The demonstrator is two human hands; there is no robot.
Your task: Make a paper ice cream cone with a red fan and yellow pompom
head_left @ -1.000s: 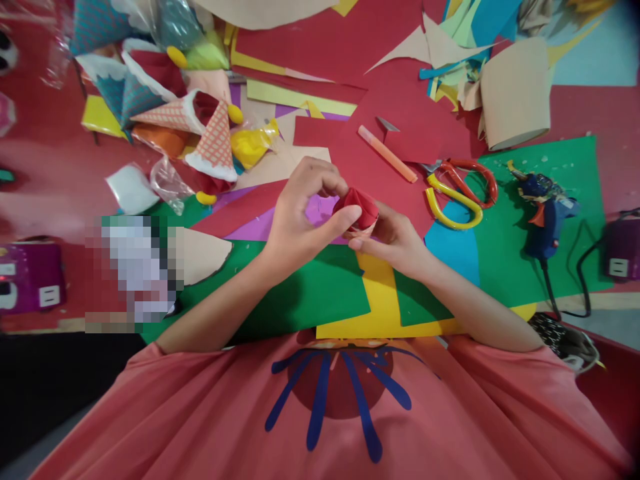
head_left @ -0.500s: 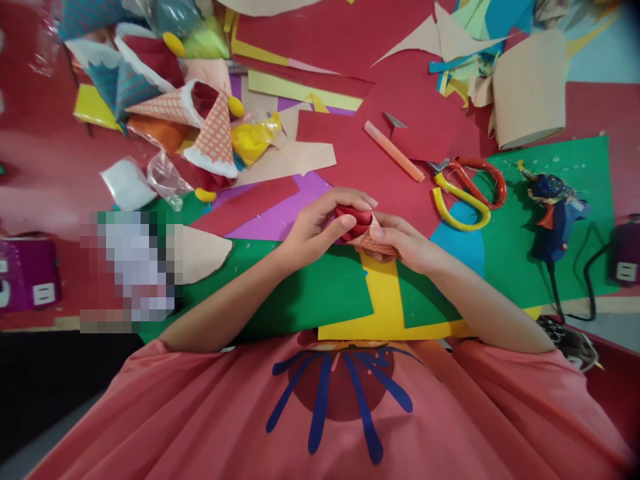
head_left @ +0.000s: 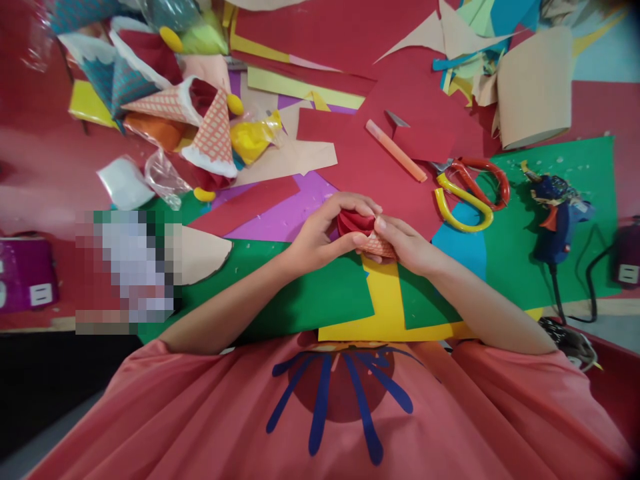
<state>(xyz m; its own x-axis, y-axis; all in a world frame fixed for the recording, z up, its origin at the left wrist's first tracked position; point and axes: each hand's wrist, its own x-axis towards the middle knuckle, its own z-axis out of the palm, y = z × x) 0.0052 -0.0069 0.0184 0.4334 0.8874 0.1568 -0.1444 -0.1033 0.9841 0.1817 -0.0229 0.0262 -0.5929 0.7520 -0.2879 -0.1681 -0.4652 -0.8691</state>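
We have the thumb of our left hand (head_left: pixel 316 235) on the near side of the mouth of a small, orange-and-cream lattice-patterned cone (head_left: pixel 383 247), with the fingers curled along the far side, so the hand is clamped on the opening. The thumb of our right hand (head_left: pixel 411 245) presses near the rim, and its fingers, partly hidden, grip the cone too. Between the two hands we look into a folded dark red lining (head_left: pixel 355 223) (whether cloth or paper, we cannot tell). The cone lies tilted in our grasp, above a large green sheet (head_left: pixel 295 287) and a bright yellow sheet (head_left: pixel 386 300), with a flat purple sheet (head_left: pixel 290 210) just beyond.

Past our right hand, metal scissors (head_left: pixel 465 194) with one red and one yellow handle lie near a slim orange marker (head_left: pixel 397 151), which rests on broad red sheeting (head_left: pixel 350 167). Farther right we see a blue glue gun (head_left: pixel 557 230) with an orange trigger and a black cord, and beyond it a beige, tube-like curved piece (head_left: pixel 535 90).

Up to our left, two orange lattice-patterned cones with fluffy white rims (head_left: pixel 211 133) lie against each other, beside teal patterned cones (head_left: pixel 130 87), also white-rimmed. Nearer us are a whitish plastic packet (head_left: pixel 125 183) and a flat beige cutout with a curved edge (head_left: pixel 200 255); the patch beside the cutout is pixelated.
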